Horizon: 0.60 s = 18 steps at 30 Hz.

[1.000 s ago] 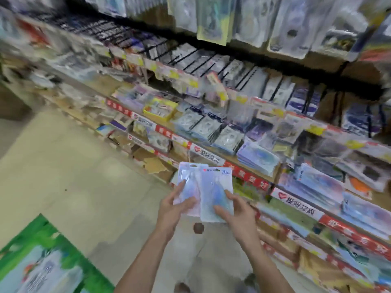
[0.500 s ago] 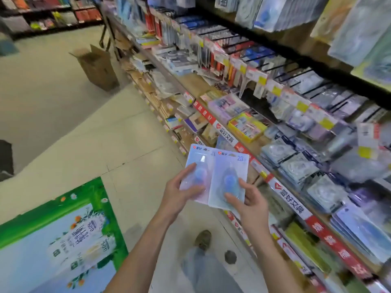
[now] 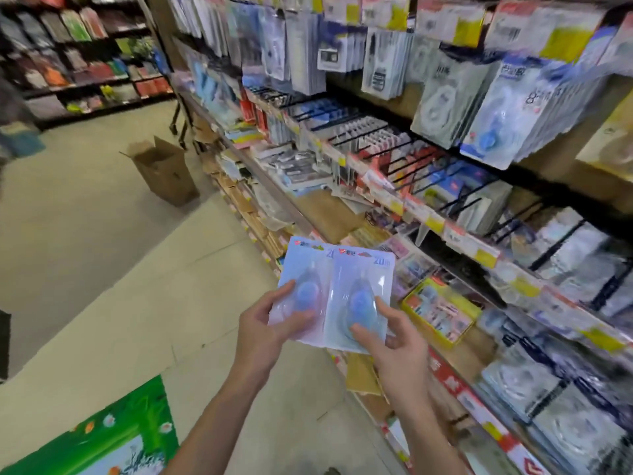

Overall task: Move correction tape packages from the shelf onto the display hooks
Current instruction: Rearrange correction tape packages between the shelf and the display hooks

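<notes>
Two pale blue correction tape packages are held side by side in front of the shelving. My left hand (image 3: 265, 332) grips the left package (image 3: 301, 269) by its lower edge, thumb on the blue blister. My right hand (image 3: 394, 341) grips the right package (image 3: 363, 282), marked 20m, which overlaps the left one. Black display hooks (image 3: 455, 186) with yellow price tags jut out from the rack at the upper right. Matching blue packages (image 3: 493, 132) hang on hooks higher up. The shelf (image 3: 329, 217) below the hooks carries flat stock.
An open cardboard box (image 3: 164, 169) stands on the floor in the aisle to the left. A green printed carton (image 3: 102, 437) fills the lower left corner. A yellow tray of goods (image 3: 442, 310) sits on the shelf right of my hands. More racks line the far wall.
My view has swung up and left along the aisle, bringing the hanging hooks into sight. Both hands keep the same grip on the two packages, which have risen slightly.
</notes>
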Motion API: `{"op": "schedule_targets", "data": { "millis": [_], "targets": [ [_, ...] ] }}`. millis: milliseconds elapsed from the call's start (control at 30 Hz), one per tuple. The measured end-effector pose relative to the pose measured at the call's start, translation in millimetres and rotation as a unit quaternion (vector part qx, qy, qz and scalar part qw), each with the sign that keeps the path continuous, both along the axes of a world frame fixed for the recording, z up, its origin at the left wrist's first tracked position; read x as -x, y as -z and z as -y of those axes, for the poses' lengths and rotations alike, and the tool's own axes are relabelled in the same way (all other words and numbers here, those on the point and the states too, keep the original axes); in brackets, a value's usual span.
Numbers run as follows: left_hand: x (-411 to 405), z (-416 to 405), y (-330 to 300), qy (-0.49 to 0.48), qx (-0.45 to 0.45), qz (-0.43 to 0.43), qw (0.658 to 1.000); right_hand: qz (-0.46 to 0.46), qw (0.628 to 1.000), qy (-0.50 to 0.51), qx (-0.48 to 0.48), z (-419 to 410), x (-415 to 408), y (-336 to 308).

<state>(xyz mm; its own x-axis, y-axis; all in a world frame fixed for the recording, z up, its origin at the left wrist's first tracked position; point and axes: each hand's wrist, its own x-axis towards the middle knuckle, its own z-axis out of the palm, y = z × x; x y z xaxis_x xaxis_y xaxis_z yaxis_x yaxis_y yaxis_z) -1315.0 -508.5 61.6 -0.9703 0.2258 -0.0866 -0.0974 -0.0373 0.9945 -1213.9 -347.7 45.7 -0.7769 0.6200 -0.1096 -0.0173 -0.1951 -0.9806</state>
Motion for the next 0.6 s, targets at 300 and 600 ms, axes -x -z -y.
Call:
{"op": "schedule_targets", "data": {
  "millis": [300, 600],
  "targets": [
    [98, -47, -22, 0.042, -0.055, -0.037, 0.997, -0.03, 0.997, 0.065, -0.03, -30, 75, -32],
    [205, -82, -40, 0.132, -0.089, -0.028, 0.987, -0.024, 0.985, 0.161, -0.063, -40, 154, -45]
  ]
}}
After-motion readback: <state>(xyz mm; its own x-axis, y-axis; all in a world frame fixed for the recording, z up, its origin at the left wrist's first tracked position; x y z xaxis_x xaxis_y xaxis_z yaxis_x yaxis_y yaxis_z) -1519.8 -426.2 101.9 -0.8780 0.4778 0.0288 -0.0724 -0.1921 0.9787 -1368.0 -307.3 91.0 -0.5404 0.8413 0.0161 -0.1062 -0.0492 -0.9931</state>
